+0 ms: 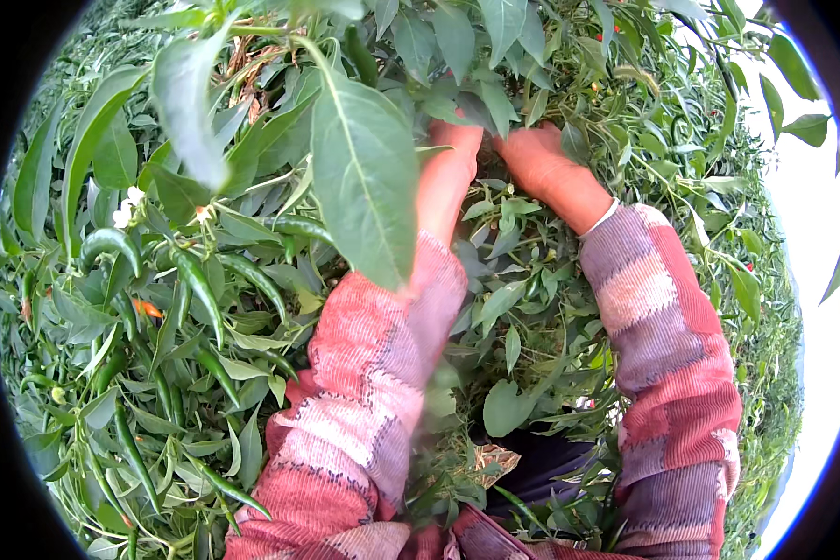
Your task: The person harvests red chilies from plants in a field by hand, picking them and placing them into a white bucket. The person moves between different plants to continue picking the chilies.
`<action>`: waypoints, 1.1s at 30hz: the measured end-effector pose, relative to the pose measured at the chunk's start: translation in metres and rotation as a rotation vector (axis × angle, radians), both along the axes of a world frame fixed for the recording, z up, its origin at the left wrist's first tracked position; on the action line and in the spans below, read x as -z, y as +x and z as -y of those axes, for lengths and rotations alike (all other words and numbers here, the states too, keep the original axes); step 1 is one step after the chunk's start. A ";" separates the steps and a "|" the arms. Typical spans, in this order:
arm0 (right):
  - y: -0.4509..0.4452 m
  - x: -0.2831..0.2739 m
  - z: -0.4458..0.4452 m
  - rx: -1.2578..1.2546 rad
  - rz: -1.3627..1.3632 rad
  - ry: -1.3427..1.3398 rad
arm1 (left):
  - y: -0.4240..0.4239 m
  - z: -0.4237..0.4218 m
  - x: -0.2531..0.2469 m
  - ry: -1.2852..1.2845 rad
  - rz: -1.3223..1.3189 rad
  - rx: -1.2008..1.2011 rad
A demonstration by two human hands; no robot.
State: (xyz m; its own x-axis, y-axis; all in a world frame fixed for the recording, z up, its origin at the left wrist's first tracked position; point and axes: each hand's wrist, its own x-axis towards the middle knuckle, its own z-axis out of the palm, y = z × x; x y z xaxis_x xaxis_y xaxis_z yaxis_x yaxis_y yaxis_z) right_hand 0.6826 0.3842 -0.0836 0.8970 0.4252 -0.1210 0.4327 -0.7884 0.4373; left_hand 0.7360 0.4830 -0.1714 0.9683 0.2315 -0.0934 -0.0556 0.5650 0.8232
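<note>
Both arms, in plaid corduroy sleeves, reach forward into dense chili pepper plants. My left hand (pixel 457 136) goes in among the leaves at the top middle, and foliage covers its fingers. Close beside it, my right hand (pixel 532 150) is bent inward toward the left one, its fingertips also lost behind leaves. Whatever either hand touches or holds is hidden. A large chili leaf (pixel 364 168) hangs close to the camera, in front of my left forearm. Left of that arm, several green chili peppers (pixel 199 287) hang from their stems.
An orange-red chili (pixel 146 308) and small white flowers (pixel 127 206) show among the left foliage. Low between the arms are dark cloth (pixel 542 462) and a dry, straw-coloured piece (pixel 495 462). Leafy branches (pixel 801 91) stick out at upper right against bright sky.
</note>
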 end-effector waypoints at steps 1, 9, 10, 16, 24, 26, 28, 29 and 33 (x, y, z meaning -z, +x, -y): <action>-0.003 -0.001 0.004 -0.024 -0.005 0.041 | 0.004 0.003 0.003 0.035 0.090 -0.030; -0.004 0.013 0.033 -0.037 0.056 0.457 | -0.007 -0.001 -0.016 0.801 0.117 -0.048; 0.016 0.012 0.018 -0.131 0.021 0.409 | 0.010 -0.008 -0.010 0.730 0.195 -0.231; 0.021 0.032 0.020 0.038 0.065 0.498 | 0.006 -0.003 0.020 0.623 0.176 0.146; 0.032 0.047 0.023 -0.021 0.053 0.545 | -0.014 -0.009 0.039 0.567 0.233 0.119; 0.041 0.054 0.056 -0.377 0.350 0.442 | -0.034 0.000 0.020 0.574 0.194 0.136; 0.019 0.038 0.031 -0.071 0.064 0.678 | -0.034 -0.012 0.024 0.793 0.139 0.122; 0.009 0.027 0.023 0.091 -0.069 0.779 | -0.035 -0.015 0.018 0.900 0.124 0.121; 0.024 0.031 0.029 -0.112 0.132 0.745 | -0.035 -0.017 0.004 1.110 0.148 0.082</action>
State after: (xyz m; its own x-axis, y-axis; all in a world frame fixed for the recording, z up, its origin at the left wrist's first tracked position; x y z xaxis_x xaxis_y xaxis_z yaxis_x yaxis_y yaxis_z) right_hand 0.7068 0.3552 -0.1150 0.8307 0.4421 0.3383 0.5087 -0.8497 -0.1389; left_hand 0.7013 0.4996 -0.1750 0.9688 0.0500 0.2427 -0.1914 -0.4709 0.8612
